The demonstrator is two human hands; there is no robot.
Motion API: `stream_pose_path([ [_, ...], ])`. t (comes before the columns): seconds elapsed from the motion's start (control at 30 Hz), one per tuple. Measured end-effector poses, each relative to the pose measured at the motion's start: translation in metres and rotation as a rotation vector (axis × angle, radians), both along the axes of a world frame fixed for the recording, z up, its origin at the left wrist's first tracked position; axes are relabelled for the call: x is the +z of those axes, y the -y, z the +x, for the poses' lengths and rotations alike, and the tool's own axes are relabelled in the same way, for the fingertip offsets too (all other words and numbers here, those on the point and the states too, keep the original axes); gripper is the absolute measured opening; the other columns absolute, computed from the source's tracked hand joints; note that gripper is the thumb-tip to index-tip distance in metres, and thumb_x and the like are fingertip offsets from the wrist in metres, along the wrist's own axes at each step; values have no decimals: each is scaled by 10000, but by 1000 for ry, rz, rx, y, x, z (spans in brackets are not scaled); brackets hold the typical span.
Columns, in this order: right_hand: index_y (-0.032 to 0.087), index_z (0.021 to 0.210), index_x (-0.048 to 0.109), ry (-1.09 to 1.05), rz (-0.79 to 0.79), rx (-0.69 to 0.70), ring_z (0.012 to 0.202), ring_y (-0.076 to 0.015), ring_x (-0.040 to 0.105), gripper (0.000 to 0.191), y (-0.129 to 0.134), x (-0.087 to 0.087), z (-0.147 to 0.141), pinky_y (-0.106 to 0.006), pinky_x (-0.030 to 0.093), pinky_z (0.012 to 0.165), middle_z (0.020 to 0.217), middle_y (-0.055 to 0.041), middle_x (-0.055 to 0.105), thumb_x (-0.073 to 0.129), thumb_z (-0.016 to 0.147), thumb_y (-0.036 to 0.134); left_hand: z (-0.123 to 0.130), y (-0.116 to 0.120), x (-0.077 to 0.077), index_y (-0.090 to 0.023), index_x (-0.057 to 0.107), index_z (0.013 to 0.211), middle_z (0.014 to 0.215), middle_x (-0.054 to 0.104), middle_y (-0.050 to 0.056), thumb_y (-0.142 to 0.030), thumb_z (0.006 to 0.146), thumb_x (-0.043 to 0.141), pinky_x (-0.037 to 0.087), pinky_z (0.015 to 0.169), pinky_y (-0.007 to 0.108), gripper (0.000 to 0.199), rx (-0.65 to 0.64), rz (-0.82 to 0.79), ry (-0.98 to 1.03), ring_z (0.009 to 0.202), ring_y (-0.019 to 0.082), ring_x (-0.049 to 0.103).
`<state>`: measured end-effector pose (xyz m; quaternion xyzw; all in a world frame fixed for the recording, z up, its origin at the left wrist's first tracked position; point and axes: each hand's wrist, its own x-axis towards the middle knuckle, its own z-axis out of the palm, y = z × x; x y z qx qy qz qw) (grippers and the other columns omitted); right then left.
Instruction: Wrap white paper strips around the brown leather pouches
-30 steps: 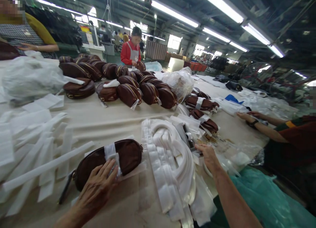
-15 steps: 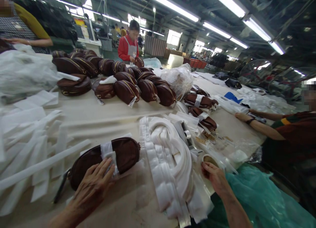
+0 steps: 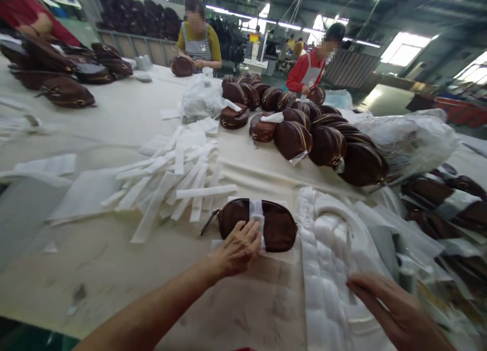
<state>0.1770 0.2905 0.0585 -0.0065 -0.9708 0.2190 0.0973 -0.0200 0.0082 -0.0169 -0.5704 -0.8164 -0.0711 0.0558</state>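
Observation:
A dark brown leather zip bag (image 3: 279, 229) lies flat on the table in front of me, with a white foam wrap (image 3: 256, 209) around its middle. My left hand (image 3: 239, 247) rests on the wrap with its fingers stretched out flat, pressing on the bag. A zip pull (image 3: 208, 222) sticks out at the bag's left end. At the lower right my right hand (image 3: 393, 303), somewhat blurred, is over a pile of white foam strips (image 3: 323, 270). Its thumb and fingers are pinched together; anything between them is too small to make out.
Loose white strips (image 3: 186, 163) lie spread to the left of the bag. Many brown bags (image 3: 292, 140) stand in rows beyond, beside a clear plastic bundle (image 3: 411, 138). More wrapped bags (image 3: 429, 194) lie at the right. Co-workers (image 3: 200, 41) handle bags across the table.
The view has swung left, so the bag appears further right. My right hand has moved from beside a tape roll to over the foam strips. My left hand stays on the wrap.

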Motion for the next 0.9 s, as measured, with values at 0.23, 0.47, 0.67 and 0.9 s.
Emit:
stream_pose_path([
  [0.23,172,729,605,259,431,633,671,-138,509,225,98,22,-198,-295,287,685,708,-36,592,444,855,79,4,2,-3,-34,486,1207,1349,445,248,-191,827,516,312,1034,484,412,9,62,72,1285,360,399],
  [0.47,160,798,678,524,589,733,811,-181,608,207,115,4,-256,-297,315,757,819,-104,680,493,810,69,2,4,-2,-20,459,1221,1379,403,259,-182,794,519,294,1049,489,461,-11,74,153,1321,378,340],
  [0.67,171,770,739,641,567,701,701,-184,634,181,121,5,-281,-263,347,649,746,-98,721,560,768,147,3,4,-8,-11,446,1243,1389,390,270,-177,808,502,288,1057,487,470,-4,93,155,1324,367,342],
  [0.9,216,841,734,728,427,736,585,-99,548,133,109,2,-295,-187,335,551,669,25,680,657,737,244,3,5,-9,-9,438,1259,1382,400,270,-220,826,494,320,1037,482,485,-7,98,112,1303,379,371],
])
